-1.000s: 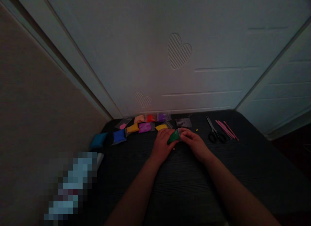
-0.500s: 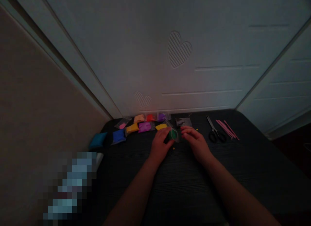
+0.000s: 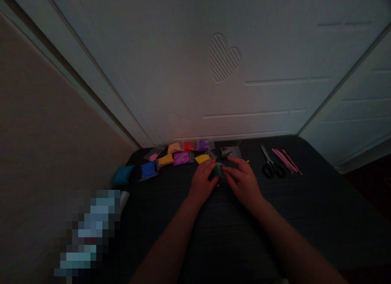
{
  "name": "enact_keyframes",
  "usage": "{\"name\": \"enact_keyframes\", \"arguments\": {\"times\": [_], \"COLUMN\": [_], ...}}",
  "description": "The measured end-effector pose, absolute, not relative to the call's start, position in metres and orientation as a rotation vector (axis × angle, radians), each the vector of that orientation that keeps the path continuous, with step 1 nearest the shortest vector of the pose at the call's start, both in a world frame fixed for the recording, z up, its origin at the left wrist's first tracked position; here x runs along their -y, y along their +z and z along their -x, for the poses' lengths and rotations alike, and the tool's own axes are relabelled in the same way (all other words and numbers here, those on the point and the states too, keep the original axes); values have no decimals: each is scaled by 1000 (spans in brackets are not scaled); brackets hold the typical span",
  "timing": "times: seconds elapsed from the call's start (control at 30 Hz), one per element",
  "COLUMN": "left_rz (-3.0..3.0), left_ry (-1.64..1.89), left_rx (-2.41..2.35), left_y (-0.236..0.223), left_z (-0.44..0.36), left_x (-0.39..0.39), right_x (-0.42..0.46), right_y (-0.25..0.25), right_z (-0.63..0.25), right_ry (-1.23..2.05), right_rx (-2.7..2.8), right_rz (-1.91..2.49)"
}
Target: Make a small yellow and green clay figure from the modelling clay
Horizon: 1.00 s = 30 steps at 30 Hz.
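From here I see the green bag over the middle of the table, between the two hands. The left hand is closed around it; the right hand has its fingertips at the clear end, though I can't tell whether they grip. That end points right; fingers hide too much to tell the long axis. Any print on it is too dim to read. The yellow bag and dark bag lie just beyond, the blue bag left, the scissors right, blades pointing far
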<state>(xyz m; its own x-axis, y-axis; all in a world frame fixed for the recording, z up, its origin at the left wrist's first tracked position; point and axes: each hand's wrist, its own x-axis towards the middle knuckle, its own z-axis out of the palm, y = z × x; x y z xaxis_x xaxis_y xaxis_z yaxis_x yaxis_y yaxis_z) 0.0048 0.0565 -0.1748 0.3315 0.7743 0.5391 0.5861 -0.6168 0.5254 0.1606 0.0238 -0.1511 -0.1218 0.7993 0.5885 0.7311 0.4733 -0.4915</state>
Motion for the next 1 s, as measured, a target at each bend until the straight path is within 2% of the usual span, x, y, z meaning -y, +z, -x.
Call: {"name": "enact_keyframes", "arguments": {"times": [0.23, 1.0], "left_rz": [-2492, -2439], "left_ry": [1143, 1094], "left_rx": [-1151, -1193], "left_y": [-174, -181], "left_z": [-6, -5], "left_x": [-55, -53], "right_x": [-29, -32], "right_y": [-156, -162], "right_z": [-163, -159], "right_ry": [53, 228], "right_rx": [1849, 1821], "right_rz": [1364, 1259]}}
